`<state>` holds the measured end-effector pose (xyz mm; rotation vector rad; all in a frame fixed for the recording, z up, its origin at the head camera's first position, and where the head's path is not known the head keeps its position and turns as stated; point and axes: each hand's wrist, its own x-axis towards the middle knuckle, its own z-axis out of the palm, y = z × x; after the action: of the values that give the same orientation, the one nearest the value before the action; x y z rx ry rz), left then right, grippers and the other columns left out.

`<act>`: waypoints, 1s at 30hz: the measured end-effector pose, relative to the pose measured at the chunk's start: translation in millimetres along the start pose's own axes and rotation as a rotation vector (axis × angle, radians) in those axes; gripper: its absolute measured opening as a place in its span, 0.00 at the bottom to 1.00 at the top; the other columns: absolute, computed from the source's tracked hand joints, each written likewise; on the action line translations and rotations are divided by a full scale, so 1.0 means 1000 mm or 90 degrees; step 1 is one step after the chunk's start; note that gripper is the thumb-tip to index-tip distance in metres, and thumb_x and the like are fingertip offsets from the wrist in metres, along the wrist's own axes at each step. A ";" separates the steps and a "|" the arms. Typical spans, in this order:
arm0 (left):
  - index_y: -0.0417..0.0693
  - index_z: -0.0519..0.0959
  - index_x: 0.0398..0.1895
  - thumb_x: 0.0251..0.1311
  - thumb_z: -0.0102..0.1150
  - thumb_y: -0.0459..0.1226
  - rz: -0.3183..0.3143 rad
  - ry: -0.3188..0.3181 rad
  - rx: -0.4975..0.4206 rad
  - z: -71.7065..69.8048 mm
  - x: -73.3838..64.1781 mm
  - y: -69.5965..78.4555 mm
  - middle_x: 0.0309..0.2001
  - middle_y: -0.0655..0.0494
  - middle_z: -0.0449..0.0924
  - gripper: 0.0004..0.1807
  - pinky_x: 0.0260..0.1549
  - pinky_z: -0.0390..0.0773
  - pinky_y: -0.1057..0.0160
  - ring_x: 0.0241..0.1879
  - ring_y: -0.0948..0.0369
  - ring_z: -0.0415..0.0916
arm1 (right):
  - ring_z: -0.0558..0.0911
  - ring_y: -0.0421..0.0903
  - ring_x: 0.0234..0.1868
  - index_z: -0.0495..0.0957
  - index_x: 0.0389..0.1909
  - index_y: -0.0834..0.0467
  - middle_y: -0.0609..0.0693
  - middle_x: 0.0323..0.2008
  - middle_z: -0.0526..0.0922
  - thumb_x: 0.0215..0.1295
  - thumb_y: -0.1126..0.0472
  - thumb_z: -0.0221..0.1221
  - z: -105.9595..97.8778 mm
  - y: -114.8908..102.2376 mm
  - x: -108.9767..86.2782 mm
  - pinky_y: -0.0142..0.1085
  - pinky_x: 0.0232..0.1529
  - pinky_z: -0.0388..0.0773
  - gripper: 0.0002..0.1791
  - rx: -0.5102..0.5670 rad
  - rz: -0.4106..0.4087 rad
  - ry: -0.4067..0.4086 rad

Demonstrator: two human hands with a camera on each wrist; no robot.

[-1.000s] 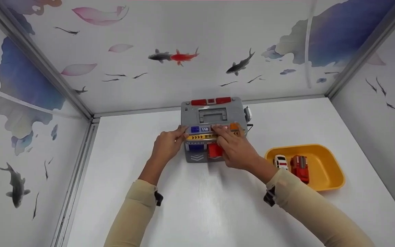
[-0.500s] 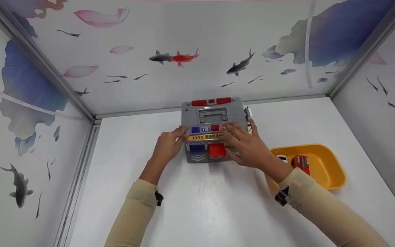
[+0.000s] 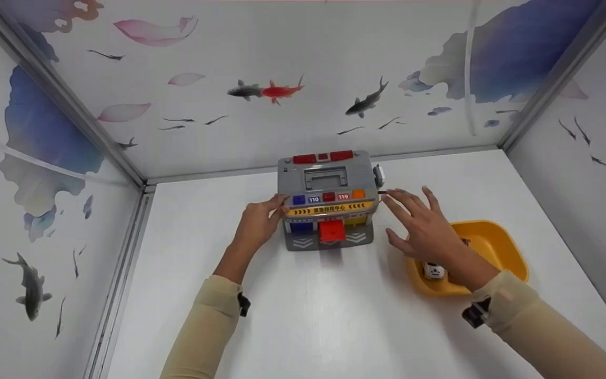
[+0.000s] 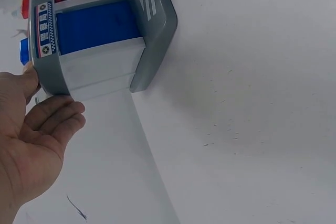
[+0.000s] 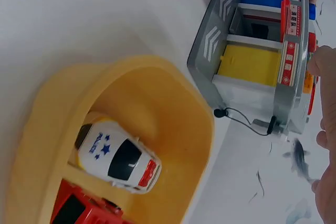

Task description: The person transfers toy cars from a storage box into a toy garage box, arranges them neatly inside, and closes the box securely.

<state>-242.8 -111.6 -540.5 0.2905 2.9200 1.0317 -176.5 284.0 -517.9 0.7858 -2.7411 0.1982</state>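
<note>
A grey toy garage (image 3: 329, 209) with colored buttons along its front stands near the back wall. My left hand (image 3: 258, 223) pinches the left edge of its roof, thumb above and fingers below, as the left wrist view shows. The red door (image 3: 332, 230) in the middle is swung up, with a dark bay behind it. The blue door (image 4: 97, 24) and yellow door (image 5: 249, 65) are closed. To the right of the garage, my right hand (image 3: 426, 229) is held with spread fingers and holds nothing. Its fingertips are close to a black cord (image 5: 247, 121) on the garage's side.
A yellow tray (image 3: 516, 258) sits on the white table to the right, partly under my right forearm. Inside it lie a white toy police car (image 5: 118, 153) and a red toy truck (image 5: 79, 208). Printed wall panels (image 3: 324, 126) enclose the back and sides.
My right hand has lifted off the garage's front buttons and moved right, opening its fingers. My left hand has kept its hold on the roof edge.
</note>
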 end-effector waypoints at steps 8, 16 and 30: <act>0.60 0.80 0.76 0.79 0.61 0.52 0.001 -0.004 -0.014 0.004 0.001 0.003 0.78 0.51 0.74 0.26 0.78 0.75 0.48 0.79 0.50 0.74 | 0.73 0.64 0.77 0.66 0.83 0.58 0.61 0.80 0.72 0.71 0.50 0.72 -0.006 0.031 -0.039 0.76 0.80 0.60 0.44 0.016 0.058 -0.027; 0.58 0.81 0.76 0.78 0.63 0.50 -0.017 -0.006 -0.015 -0.003 -0.001 0.006 0.79 0.48 0.73 0.26 0.77 0.76 0.48 0.79 0.49 0.73 | 0.79 0.67 0.71 0.76 0.74 0.62 0.65 0.72 0.79 0.69 0.55 0.73 -0.009 0.055 -0.067 0.74 0.75 0.69 0.35 0.033 0.068 -0.052; 0.57 0.80 0.76 0.81 0.62 0.49 -0.042 -0.022 -0.021 -0.004 -0.001 0.009 0.79 0.50 0.73 0.25 0.79 0.74 0.47 0.80 0.49 0.73 | 0.77 0.73 0.69 0.78 0.74 0.61 0.69 0.71 0.78 0.63 0.42 0.80 -0.014 0.082 -0.111 0.74 0.68 0.77 0.44 0.082 0.173 -0.231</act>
<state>-241.0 -107.3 -531.7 0.2073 2.8587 1.0542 -127.3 411.6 -543.2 0.5159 -3.2050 0.3179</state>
